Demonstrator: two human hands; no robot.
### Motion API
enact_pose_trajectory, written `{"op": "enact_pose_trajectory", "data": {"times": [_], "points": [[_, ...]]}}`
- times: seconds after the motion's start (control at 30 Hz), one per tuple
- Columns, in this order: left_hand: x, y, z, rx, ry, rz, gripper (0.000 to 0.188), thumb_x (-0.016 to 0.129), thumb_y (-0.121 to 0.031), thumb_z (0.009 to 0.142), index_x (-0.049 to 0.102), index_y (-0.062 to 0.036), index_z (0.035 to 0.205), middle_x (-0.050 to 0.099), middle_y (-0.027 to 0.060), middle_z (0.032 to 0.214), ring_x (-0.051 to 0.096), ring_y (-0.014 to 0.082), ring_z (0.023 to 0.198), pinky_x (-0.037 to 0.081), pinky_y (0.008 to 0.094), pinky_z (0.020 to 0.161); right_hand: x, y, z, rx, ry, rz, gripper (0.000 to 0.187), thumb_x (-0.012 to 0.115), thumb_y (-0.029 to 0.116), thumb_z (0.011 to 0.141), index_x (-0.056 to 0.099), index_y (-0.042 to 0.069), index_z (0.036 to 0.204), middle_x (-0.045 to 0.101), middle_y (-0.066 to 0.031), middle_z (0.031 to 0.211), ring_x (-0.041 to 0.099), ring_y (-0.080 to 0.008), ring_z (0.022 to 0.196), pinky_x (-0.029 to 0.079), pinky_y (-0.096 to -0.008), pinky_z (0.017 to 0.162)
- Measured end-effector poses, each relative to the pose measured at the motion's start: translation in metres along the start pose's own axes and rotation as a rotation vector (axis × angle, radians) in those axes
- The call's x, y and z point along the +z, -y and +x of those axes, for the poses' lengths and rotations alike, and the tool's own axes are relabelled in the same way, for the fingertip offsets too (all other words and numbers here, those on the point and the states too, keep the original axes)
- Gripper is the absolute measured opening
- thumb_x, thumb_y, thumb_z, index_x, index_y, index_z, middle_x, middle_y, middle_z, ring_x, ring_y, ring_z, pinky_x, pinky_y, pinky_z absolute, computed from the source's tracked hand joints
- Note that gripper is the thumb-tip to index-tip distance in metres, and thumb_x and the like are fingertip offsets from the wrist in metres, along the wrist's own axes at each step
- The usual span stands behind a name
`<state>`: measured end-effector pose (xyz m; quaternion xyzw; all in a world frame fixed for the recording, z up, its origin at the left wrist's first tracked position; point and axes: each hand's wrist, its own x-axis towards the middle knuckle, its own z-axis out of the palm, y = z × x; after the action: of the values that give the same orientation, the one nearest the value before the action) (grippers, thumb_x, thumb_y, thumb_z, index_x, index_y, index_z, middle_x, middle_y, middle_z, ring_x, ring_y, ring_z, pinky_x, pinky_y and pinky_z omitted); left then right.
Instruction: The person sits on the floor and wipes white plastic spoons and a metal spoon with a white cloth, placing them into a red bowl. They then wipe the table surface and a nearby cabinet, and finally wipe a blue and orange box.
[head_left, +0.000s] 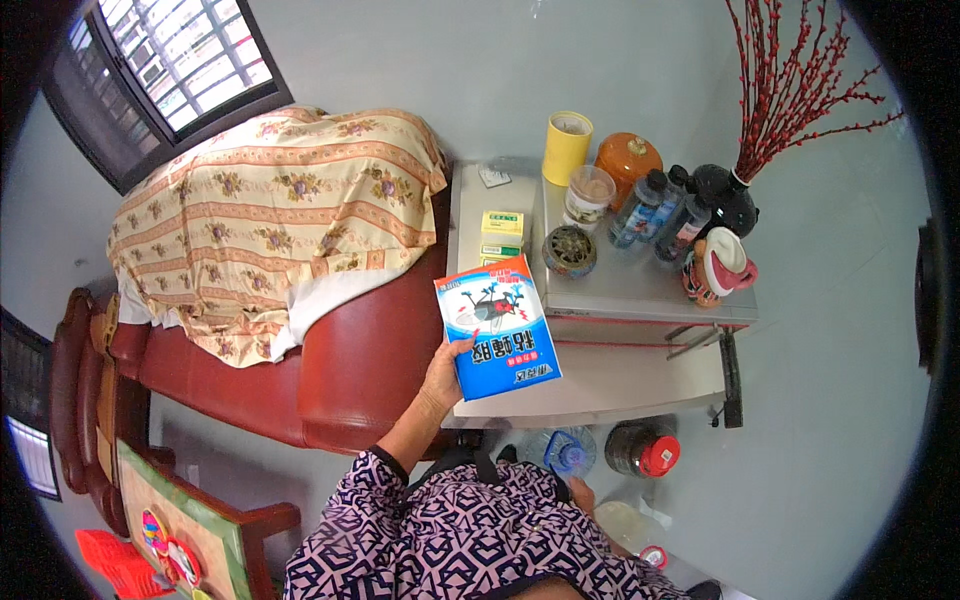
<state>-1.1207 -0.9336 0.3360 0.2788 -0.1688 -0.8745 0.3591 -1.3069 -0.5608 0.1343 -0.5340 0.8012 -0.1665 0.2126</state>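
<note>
My left hand (pixel 440 378) grips a flat fly glue trap packet (pixel 500 325) by its lower left side, the thumb lying on the front face. The packet is blue and white with an orange band along the top, a large drawing of a fly, and lettering that appears upside down. It is held up in front of the cabinet, partly covering small yellow-and-green boxes (pixel 502 228) that lie on the top. My right hand cannot be made out; bare skin shows beside the patterned garment, but no fingers are distinguishable.
On the grey cabinet (pixel 620 297) stand a yellow canister (pixel 567 147), an orange jar (pixel 630 165), several dark bottles (pixel 638 210) and a black vase (pixel 727 197) with red-berried twigs. A red leather sofa (pixel 365 365) under a floral cloth is at left. A red-lidded jar (pixel 642 448) sits below.
</note>
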Motion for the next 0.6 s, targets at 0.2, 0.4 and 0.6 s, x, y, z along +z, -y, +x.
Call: {"op": "enact_pose_trajectory", "data": {"times": [0.2, 0.4, 0.6], "points": [[0.006, -0.015, -0.013, 0.112, -0.067, 0.011, 0.052, 0.055, -0.007, 0.079, 0.039, -0.0080, 0.129, 0.054, 0.0116, 0.118, 0.057, 0.0264, 0.104, 0.050, 0.0441, 0.088, -0.090, 0.046, 0.037, 0.091, 0.520, 0.180, 0.046, 0.055, 0.012, 0.083, 0.042, 0.010, 0.127, 0.050, -0.0208, 0.125, 0.051, -0.0381, 0.111, 0.044, -0.0415, 0.087], [-0.007, -0.021, -0.014, 0.021, 0.062, -0.154, 0.058, 0.058, -0.014, 0.080, 0.037, -0.0028, 0.132, 0.054, 0.0189, 0.121, 0.058, 0.0315, 0.105, 0.047, 0.0467, 0.092, -0.128, 0.065, 0.036, 0.223, 0.417, 0.312, 0.038, 0.047, 0.031, 0.091, 0.044, 0.008, 0.121, 0.057, -0.0227, 0.113, 0.055, -0.0379, 0.103, 0.044, -0.0419, 0.084], [0.010, -0.032, -0.015, 0.065, 0.005, -0.062, 0.056, 0.054, -0.007, 0.079, 0.036, -0.0067, 0.133, 0.054, 0.0132, 0.121, 0.058, 0.0261, 0.103, 0.050, 0.0421, 0.089, -0.028, 0.034, 0.077, 0.140, 0.395, 0.181, 0.054, 0.042, 0.044, 0.091, 0.048, 0.002, 0.124, 0.055, -0.0244, 0.116, 0.051, -0.0364, 0.110, 0.038, -0.0444, 0.092]]}}
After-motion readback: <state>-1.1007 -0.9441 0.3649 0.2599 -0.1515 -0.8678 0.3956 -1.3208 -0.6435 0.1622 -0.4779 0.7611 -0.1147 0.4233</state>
